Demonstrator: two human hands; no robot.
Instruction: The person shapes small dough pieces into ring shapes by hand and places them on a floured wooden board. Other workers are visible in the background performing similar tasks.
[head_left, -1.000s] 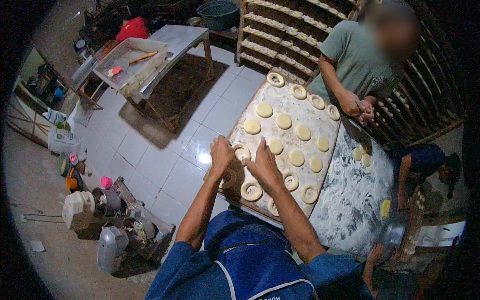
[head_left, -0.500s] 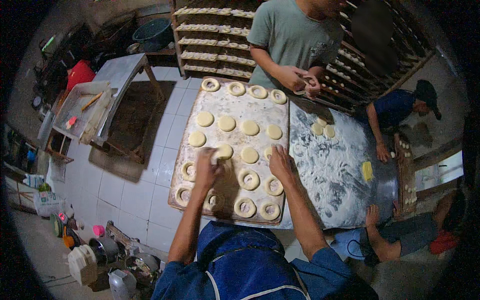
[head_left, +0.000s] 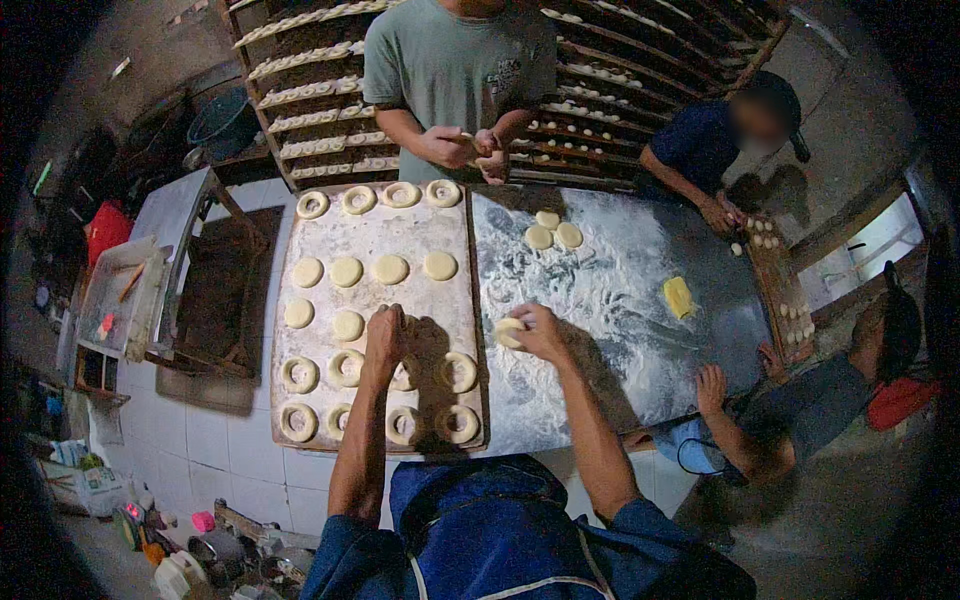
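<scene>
A flour-dusted tray [head_left: 375,235] lies on the table with rows of pale dough on it. Plain round dough discs [head_left: 346,272] fill its middle rows, and dough rings [head_left: 299,375] lie along its far and near edges. My left hand [head_left: 386,338] is closed low over the tray's middle, just right of a disc; whatever its fingers hold is hidden. Past the tray's right edge, over the floured tabletop, my right hand [head_left: 543,335] grips a dough disc [head_left: 508,333] between thumb and fingers.
Three dough discs [head_left: 540,237] and a yellow block [head_left: 678,297] sit on the floured table [head_left: 620,345]. Across it a person in a green shirt [head_left: 460,75] handles dough before a loaded rack [head_left: 310,90]. Two more people are at the right, beside a board of dough balls [head_left: 782,285].
My right hand has lifted a dough disc off the tray and carried it right, over the table. My left hand has shifted one disc to the right along its row. The view has turned rightward.
</scene>
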